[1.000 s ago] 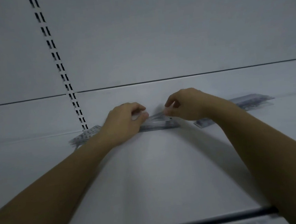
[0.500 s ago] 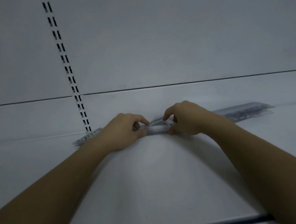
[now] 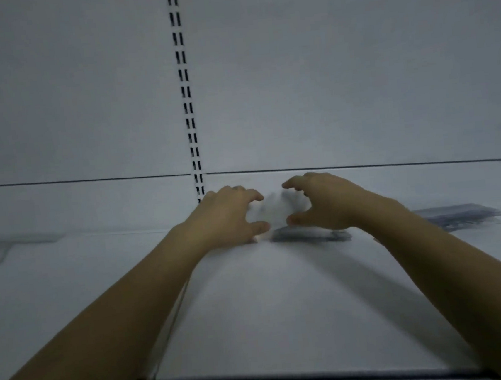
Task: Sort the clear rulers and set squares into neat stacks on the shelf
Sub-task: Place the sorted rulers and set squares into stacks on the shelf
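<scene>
Rulers [image 3: 309, 237] stacked far on shelf [image 3: 270, 310], under right hand [image 3: 330, 203]; blurred clear piece [image 3: 275, 210] between it and left hand [image 3: 224, 220]. Both half-curled, grip unclear. Squaring up; next, probably aligning edges.

A white back panel [image 3: 322, 60] is crossed by a thin horizontal seam [image 3: 74, 181] and split by a slotted upright [image 3: 186, 88]. A white shelf [image 3: 270, 310] is dimly lit, and a dark strip [image 3: 291, 373] is seen along its front edge.
</scene>
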`<move>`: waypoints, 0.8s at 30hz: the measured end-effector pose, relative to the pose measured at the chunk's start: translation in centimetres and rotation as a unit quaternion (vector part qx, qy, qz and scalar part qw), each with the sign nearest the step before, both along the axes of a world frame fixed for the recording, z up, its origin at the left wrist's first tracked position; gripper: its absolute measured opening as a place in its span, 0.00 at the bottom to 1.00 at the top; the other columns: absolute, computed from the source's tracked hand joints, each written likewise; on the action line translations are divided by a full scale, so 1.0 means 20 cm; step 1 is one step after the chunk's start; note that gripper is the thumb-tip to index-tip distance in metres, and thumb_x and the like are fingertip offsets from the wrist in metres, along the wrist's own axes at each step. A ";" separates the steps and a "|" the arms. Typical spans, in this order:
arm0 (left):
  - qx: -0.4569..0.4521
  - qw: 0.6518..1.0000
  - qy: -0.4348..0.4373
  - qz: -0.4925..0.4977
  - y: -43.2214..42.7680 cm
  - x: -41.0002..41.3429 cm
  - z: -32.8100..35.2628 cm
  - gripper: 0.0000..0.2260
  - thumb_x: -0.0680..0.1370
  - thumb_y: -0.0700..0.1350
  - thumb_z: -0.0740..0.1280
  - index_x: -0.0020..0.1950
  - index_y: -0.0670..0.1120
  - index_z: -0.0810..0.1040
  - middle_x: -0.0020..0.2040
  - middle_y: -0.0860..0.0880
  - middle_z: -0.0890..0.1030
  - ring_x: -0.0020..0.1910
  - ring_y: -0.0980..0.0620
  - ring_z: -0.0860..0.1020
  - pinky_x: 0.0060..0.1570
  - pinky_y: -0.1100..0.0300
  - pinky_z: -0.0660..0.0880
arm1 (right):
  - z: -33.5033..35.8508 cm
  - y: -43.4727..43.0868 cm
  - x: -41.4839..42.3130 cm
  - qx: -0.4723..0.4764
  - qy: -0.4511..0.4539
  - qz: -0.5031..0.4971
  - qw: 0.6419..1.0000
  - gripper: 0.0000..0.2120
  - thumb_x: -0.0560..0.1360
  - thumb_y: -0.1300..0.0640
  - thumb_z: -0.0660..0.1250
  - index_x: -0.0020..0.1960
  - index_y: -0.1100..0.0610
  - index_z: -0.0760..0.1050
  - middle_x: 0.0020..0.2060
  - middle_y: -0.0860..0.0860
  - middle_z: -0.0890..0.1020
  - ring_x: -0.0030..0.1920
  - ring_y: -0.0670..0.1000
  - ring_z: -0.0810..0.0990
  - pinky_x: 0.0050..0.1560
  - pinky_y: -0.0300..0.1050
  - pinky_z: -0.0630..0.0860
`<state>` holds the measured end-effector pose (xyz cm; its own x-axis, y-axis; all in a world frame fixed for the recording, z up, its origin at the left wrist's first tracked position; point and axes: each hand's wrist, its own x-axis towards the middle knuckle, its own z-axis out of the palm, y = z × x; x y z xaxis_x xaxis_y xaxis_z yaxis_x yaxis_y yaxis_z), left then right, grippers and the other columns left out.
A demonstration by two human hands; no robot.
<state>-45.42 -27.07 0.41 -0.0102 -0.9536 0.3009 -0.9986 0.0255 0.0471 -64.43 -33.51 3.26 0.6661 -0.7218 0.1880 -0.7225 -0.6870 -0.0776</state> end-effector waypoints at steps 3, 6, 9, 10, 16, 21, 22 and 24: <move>-0.016 0.999 -0.003 0.047 0.17 0.22 0.04 0.29 0.73 0.66 0.63 0.72 0.56 0.66 0.70 0.51 0.70 0.68 0.50 0.67 0.66 0.50 0.65 | 0.05 0.08 0.19 0.008 0.002 0.041 0.999 0.38 0.70 0.41 0.71 0.75 0.47 0.59 0.71 0.50 0.68 0.67 0.54 0.70 0.65 0.50 0.68; -0.014 0.994 0.008 0.111 0.38 0.48 0.03 0.30 0.74 0.67 0.62 0.72 0.55 0.65 0.71 0.51 0.69 0.69 0.50 0.67 0.66 0.50 0.64 | 0.08 0.19 0.45 0.013 0.000 0.087 0.996 0.40 0.70 0.40 0.71 0.76 0.46 0.57 0.72 0.51 0.66 0.68 0.55 0.69 0.65 0.51 0.67; -0.005 0.986 0.011 0.164 0.61 0.72 0.00 0.30 0.74 0.67 0.61 0.72 0.55 0.65 0.72 0.51 0.69 0.69 0.49 0.66 0.66 0.50 0.64 | 0.07 0.33 0.74 0.030 0.004 0.138 0.990 0.39 0.72 0.41 0.70 0.76 0.46 0.56 0.73 0.51 0.64 0.69 0.54 0.68 0.67 0.50 0.66; -0.003 0.983 0.014 0.182 0.68 0.80 -0.02 0.29 0.74 0.66 0.60 0.72 0.54 0.66 0.71 0.50 0.69 0.69 0.49 0.66 0.66 0.50 0.63 | 0.06 0.37 0.84 0.038 0.009 0.153 0.987 0.38 0.72 0.41 0.70 0.76 0.46 0.56 0.74 0.50 0.63 0.70 0.54 0.67 0.69 0.50 0.65; -0.019 0.958 0.065 0.279 1.13 1.29 -0.13 0.27 0.75 0.64 0.62 0.70 0.52 0.70 0.69 0.49 0.72 0.67 0.48 0.69 0.65 0.52 0.67 | 0.00 0.68 1.40 0.067 0.060 0.229 0.969 0.36 0.74 0.40 0.67 0.76 0.48 0.57 0.73 0.51 0.64 0.71 0.54 0.65 0.70 0.51 0.63; -0.064 0.929 0.080 0.355 1.42 1.67 -0.23 0.23 0.75 0.62 0.63 0.66 0.53 0.73 0.67 0.49 0.74 0.65 0.47 0.70 0.62 0.51 0.67 | -0.07 0.90 1.79 0.057 0.096 0.271 0.956 0.32 0.75 0.39 0.65 0.75 0.49 0.61 0.72 0.51 0.66 0.71 0.54 0.65 0.67 0.48 0.63; -0.060 0.920 0.083 0.377 1.46 1.75 -0.24 0.23 0.76 0.62 0.62 0.68 0.53 0.71 0.68 0.49 0.72 0.66 0.46 0.69 0.62 0.50 0.66 | -0.09 0.94 1.85 0.057 0.100 0.278 0.954 0.31 0.75 0.40 0.64 0.75 0.49 0.61 0.73 0.51 0.66 0.71 0.54 0.65 0.68 0.48 0.62; -0.060 0.903 0.085 0.417 1.54 1.89 -0.24 0.25 0.76 0.61 0.61 0.70 0.52 0.69 0.68 0.47 0.71 0.67 0.45 0.68 0.63 0.48 0.65 | -0.11 1.02 1.98 0.056 0.103 0.291 0.950 0.30 0.76 0.40 0.63 0.74 0.49 0.62 0.73 0.51 0.65 0.72 0.53 0.64 0.68 0.47 0.62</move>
<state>-7.71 3.73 -4.41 0.7521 -0.5697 0.3314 -0.6521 -0.7164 0.2482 -24.76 -13.05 1.10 0.9726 -0.2279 -0.0461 -0.2308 -0.9704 -0.0706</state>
